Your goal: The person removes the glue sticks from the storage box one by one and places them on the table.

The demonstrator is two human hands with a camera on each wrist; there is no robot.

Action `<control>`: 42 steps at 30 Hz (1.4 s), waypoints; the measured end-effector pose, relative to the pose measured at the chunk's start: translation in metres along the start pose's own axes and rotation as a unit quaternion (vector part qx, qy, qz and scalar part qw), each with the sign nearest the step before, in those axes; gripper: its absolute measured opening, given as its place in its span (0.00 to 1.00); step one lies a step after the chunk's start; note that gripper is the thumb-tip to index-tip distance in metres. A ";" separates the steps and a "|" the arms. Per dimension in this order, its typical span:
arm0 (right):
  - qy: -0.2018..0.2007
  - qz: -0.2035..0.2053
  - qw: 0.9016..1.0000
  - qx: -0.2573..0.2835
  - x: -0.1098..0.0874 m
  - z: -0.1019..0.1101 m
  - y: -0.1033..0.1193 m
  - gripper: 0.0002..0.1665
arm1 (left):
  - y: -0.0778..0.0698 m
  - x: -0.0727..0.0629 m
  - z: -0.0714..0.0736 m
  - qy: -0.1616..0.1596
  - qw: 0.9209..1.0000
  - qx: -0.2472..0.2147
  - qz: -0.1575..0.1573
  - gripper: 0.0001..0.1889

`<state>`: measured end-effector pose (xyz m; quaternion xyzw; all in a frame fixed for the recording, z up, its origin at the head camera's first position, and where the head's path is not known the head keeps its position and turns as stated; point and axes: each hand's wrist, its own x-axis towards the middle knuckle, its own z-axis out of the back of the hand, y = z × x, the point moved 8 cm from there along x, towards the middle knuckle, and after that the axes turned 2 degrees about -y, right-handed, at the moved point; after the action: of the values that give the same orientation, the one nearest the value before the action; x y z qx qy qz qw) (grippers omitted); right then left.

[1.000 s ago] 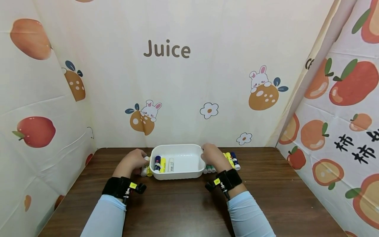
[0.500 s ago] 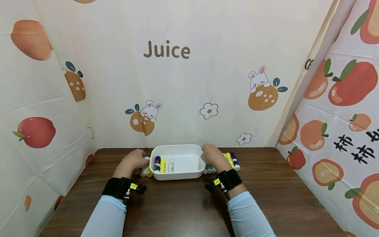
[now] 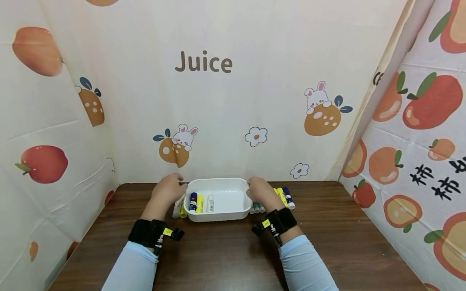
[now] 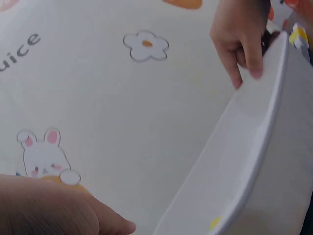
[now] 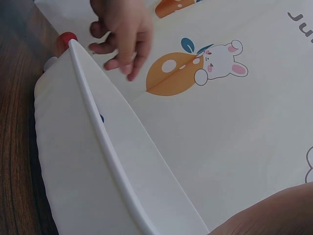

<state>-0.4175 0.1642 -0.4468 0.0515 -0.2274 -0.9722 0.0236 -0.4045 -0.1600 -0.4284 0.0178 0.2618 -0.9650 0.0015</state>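
Observation:
A white plastic box [image 3: 218, 217] stands near the table's back edge. Inside, at its left, lie a dark blue glue stick [image 3: 193, 201], a yellow one [image 3: 200, 203] and a whitish one [image 3: 210, 203]. Just above the box's left end hovers my left hand [image 3: 168, 190], its fingers loosely bent and holding nothing, as the right wrist view shows. At the opposite end my right hand [image 3: 260, 190] grips the rim, with fingers [image 4: 253, 61] reaching down inside in the left wrist view.
Left of the box lie a grey-white stick [image 3: 177, 208] and a yellow stick [image 3: 183, 211]. To its right, partly under my hand, are several green-ended sticks [image 3: 257, 208], plus yellow sticks [image 3: 281, 196] and a dark blue stick [image 3: 289, 199]. A printed cloth [image 3: 225, 101] hangs behind the wooden table [image 3: 218, 258].
My left hand has lifted from beside the sticks at the left and moved up and slightly right, over the box's left end. The right hand and the box have stayed in place.

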 end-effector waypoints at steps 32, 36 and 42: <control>-0.001 -0.005 1.000 0.000 0.002 0.000 -0.001 0.18 | -0.066 0.031 -0.111 0.116 0.986 0.099 -0.073 0.24; 0.001 -0.007 1.000 0.001 0.003 -0.001 -0.001 0.18 | -0.066 0.030 -0.112 0.120 0.987 0.086 -0.059 0.22; 0.005 -0.013 1.000 0.000 0.004 -0.002 -0.002 0.19 | -0.064 0.035 -0.116 0.116 0.988 0.081 -0.059 0.21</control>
<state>-0.4211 0.1655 -0.4496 0.0593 -0.2263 -0.9722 0.0119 -0.4364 -0.0462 -0.4975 0.1137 0.1821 -0.9728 -0.0872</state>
